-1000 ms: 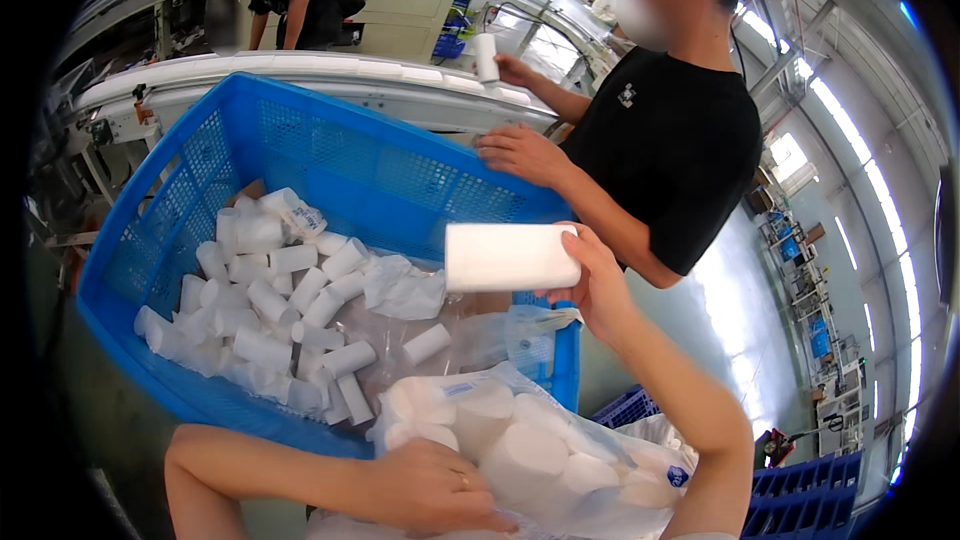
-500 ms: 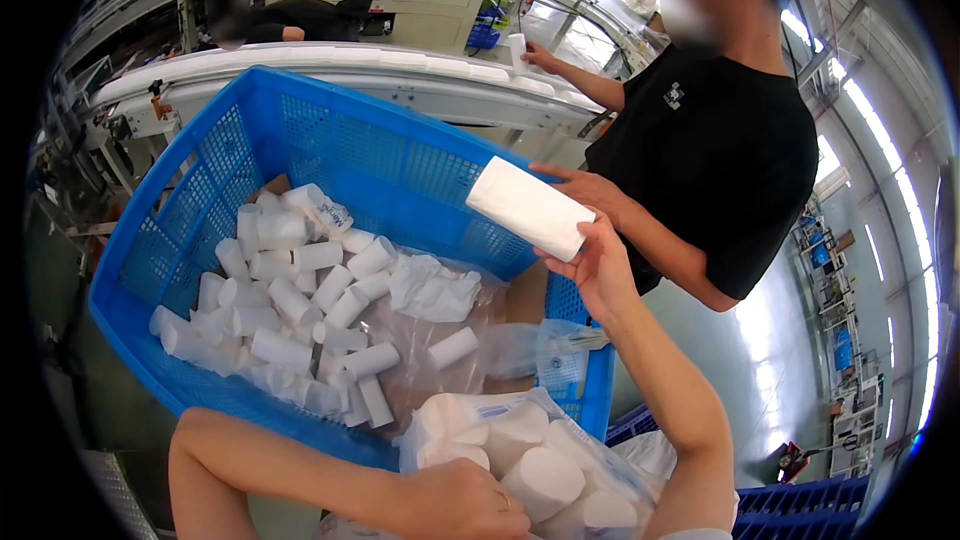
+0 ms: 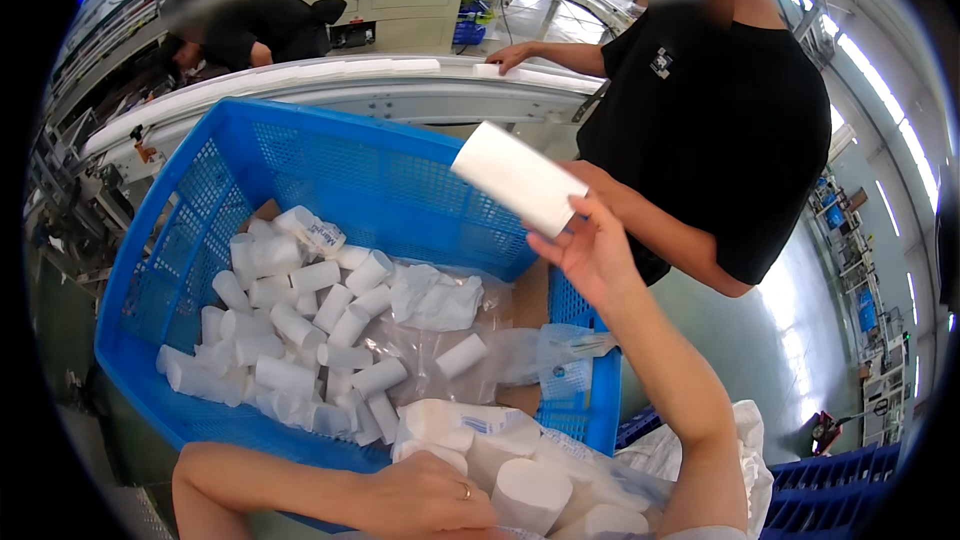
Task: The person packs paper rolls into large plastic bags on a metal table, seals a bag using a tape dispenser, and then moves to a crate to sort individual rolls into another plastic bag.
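Note:
In my right hand (image 3: 590, 245) I hold a long white paper roll (image 3: 520, 178) by its lower right end, tilted above the far right side of the blue crate. A co-worker's hand (image 3: 590, 180) is just behind the roll; whether it touches the roll is hidden. My left hand (image 3: 425, 495) is curled at the near edge of a clear plastic bag (image 3: 590, 460) packed with white rolls (image 3: 532, 495), its fingertips partly out of sight. Beyond it, the blue crate (image 3: 350, 145) contains many smaller white rolls (image 3: 285, 375), loose and jumbled.
Crumpled clear plastic (image 3: 435, 295) lies in the crate's right half. A conveyor (image 3: 400, 90) runs behind the crate, where the co-worker's other hand (image 3: 512, 55) touches a white roll. Another person (image 3: 270, 30) bends down at the far left. Dark blue crates (image 3: 835, 495) stand at lower right.
The roll in my right hand has shifted slightly up and left. The co-worker's far hand has lowered a white roll onto the conveyor. My left hand stays by the bag.

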Available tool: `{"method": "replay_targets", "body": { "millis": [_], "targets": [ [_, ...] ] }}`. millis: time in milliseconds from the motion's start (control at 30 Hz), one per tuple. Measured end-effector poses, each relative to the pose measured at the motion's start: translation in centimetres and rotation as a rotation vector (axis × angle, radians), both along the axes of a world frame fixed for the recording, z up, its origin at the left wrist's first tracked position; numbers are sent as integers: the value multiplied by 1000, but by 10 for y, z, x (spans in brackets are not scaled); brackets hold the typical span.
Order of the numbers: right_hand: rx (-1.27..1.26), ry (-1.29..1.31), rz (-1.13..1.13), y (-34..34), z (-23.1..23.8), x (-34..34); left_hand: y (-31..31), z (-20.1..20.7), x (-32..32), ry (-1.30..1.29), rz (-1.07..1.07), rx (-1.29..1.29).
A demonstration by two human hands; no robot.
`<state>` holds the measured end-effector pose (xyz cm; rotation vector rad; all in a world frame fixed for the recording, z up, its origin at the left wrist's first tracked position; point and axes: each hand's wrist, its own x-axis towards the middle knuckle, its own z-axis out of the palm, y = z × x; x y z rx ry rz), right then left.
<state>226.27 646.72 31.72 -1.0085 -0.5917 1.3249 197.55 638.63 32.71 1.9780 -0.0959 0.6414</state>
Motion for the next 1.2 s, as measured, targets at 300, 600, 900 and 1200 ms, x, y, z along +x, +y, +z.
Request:
{"method": "replay_targets", "body": {
  "millis": [300, 600, 900, 1200],
  "targets": [
    [570, -1176, -399, 0, 34, 13, 0, -4, 1, -1, -7, -1],
    [1107, -1976, -346, -12, 5, 20, 2, -12, -1, -9, -23, 21],
    [1084, -1914, -234, -19, -13, 7, 35, 0, 7, 505, -66, -377],
    [1015, -1812, -148, -48, -26, 4, 29, -11, 43, 362, 252, -279]
  ]
}}
